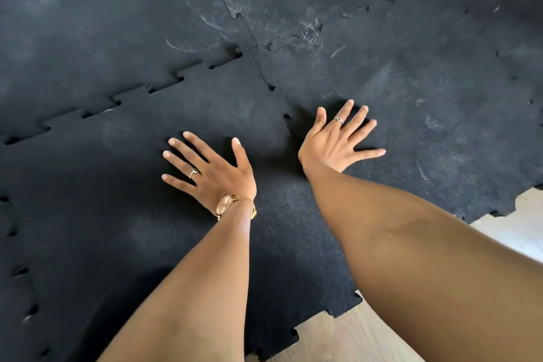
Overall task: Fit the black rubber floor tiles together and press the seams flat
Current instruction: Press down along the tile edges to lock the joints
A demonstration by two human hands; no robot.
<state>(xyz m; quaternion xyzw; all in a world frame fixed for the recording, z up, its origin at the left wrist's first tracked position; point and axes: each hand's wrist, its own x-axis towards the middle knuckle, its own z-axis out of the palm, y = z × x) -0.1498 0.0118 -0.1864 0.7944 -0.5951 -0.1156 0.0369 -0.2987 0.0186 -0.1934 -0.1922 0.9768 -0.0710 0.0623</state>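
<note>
**Both palms flat on the rubber, either side of a seam**

The person's left hand (210,172) lies flat on the near black rubber tile (164,114), fingers splayed wide and pointing up and to the left, thumb angled away toward the seam. It grips nothing; the palm just rests on the mat. A gold watch (227,205) sits on that wrist, and a thin ring (193,172) shows on one finger.

The right hand (338,138) is spread open too, fingers fanned up and to the right, flat on the neighbouring tile (426,97). It wears a ring (338,119) as well. The two hands are close together but apart.

Between them runs the interlocking seam (271,87), a long line from the far upper middle of the view down toward the wrists; its puzzle-tooth notches show as small dark gaps. A second toothed seam (123,100) crosses from the left edge, rising to the right, and several of its notches look open. The two seams meet at a junction (252,47) beyond the hands.

The tiles cover nearly the whole view, scuffed with pale marks farther away. Light wooden floor (352,335) shows at the lower right, past the tiles' jagged near edges.
</note>
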